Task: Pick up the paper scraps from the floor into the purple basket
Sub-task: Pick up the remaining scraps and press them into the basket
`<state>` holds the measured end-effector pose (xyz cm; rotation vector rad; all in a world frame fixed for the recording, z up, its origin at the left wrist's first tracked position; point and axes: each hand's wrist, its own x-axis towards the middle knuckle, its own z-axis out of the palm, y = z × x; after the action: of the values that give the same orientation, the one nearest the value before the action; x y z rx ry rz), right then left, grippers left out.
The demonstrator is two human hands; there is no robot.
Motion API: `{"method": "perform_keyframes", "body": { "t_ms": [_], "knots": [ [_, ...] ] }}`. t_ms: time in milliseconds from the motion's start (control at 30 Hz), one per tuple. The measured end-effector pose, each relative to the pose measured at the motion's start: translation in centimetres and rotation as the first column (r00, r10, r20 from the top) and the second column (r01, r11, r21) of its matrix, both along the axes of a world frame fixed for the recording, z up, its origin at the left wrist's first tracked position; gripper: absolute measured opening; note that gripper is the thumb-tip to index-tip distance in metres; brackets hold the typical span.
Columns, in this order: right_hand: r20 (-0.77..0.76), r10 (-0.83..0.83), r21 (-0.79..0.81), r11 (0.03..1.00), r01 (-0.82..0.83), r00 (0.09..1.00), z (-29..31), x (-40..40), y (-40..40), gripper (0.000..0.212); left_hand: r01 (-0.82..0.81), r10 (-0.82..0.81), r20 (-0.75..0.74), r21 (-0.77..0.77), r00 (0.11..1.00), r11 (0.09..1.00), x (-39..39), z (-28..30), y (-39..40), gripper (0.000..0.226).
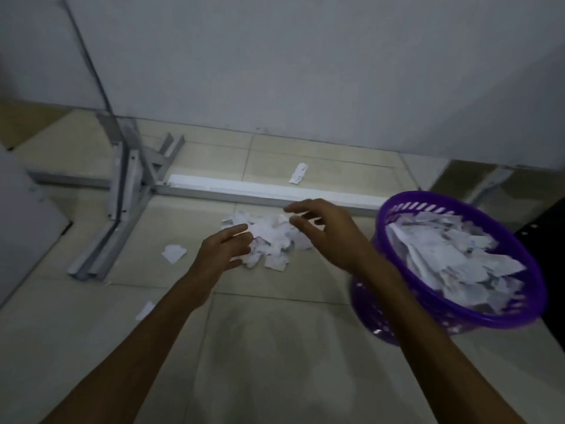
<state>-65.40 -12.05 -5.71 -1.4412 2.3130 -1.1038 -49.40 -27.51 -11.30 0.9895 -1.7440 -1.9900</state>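
A heap of white paper scraps lies on the tiled floor in the middle of the head view. My left hand hovers at the heap's left edge with fingers stretched out, holding nothing. My right hand is spread over the heap's right side, fingers relaxed and empty. The purple basket stands to the right, tilted toward me, with many scraps inside. Single scraps lie apart: one left of the heap, one nearer me, one behind the metal rail.
A grey metal rail runs across the floor just behind the heap, joined to a bracketed metal leg frame at left. A pale wall rises behind. A dark object sits at the right edge beyond the basket.
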Motion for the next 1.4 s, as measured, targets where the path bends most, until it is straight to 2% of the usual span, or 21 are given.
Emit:
{"method": "perform_keyframes", "body": {
  "t_ms": [167,300,367,500,567,700,767,900,1000,1100,1200,1400],
  "knots": [
    [0.088,0.198,0.214,0.953,-0.212,0.976,-7.7,5.2,-7.3,0.027,-0.14,0.141,0.101,-0.019,0.985,0.99,7.5,-3.7,-4.7,0.027],
    [0.225,0.224,0.307,0.907,-0.287,0.948,-13.7,9.0,-11.7,0.04,-0.239,0.24,0.174,-0.027,0.955,0.971,12.7,-6.7,-7.5,0.038],
    [0.207,0.232,0.322,0.901,-0.29,0.951,-16.0,10.7,-14.0,0.05,-0.231,0.241,0.217,-0.069,0.946,0.97,15.1,-8.5,-8.6,0.041],
    [0.047,0.263,0.379,0.888,-0.261,0.964,-18.1,12.4,-17.8,0.073,-0.039,0.124,0.377,-0.227,0.918,0.973,17.6,-11.6,-9.3,0.047],
    [0.007,0.293,0.38,0.884,-0.274,0.956,-18.7,12.8,-19.5,0.084,-0.059,0.154,0.36,-0.262,0.92,0.963,18.0,-12.5,-9.4,0.047],
    [0.045,0.338,0.473,0.822,-0.318,0.94,-20.4,13.4,-21.4,0.106,-0.114,0.25,0.306,-0.4,0.918,0.909,17.9,-13.5,-9.3,0.046],
    [0.005,0.397,0.475,0.807,-0.351,0.918,-21.6,13.8,-21.3,0.113,-0.143,0.285,0.304,-0.416,0.909,0.898,17.7,-14.1,-9.6,0.048],
    [-0.076,0.453,0.404,0.828,-0.388,0.888,-22.9,14.1,-20.3,0.108,-0.217,0.374,0.292,-0.452,0.88,0.865,17.2,-14.7,-10.1,0.051],
    [-0.097,0.412,0.335,0.871,-0.36,0.906,-23.6,14.2,-20.4,0.093,-0.224,0.411,0.289,-0.511,0.865,0.83,16.7,-15.4,-10.4,0.048],
    [-0.076,0.322,0.231,0.926,-0.297,0.944,-24.1,14.4,-20.7,0.075,-0.157,0.424,0.267,-0.659,0.865,0.735,16.7,-16.4,-10.7,0.05],
    [-0.093,0.254,0.176,0.956,-0.235,0.963,-24.7,14.6,-21.2,0.066,-0.132,0.501,0.265,-0.769,0.824,0.625,16.8,-17.0,-11.1,0.055],
    [-0.104,0.172,0.094,0.982,-0.162,0.98,-25.3,15.5,-21.7,0.058,0.05,0.482,0.403,-0.805,0.778,0.591,17.2,-18.4,-10.9,0.066]
  ]
}}
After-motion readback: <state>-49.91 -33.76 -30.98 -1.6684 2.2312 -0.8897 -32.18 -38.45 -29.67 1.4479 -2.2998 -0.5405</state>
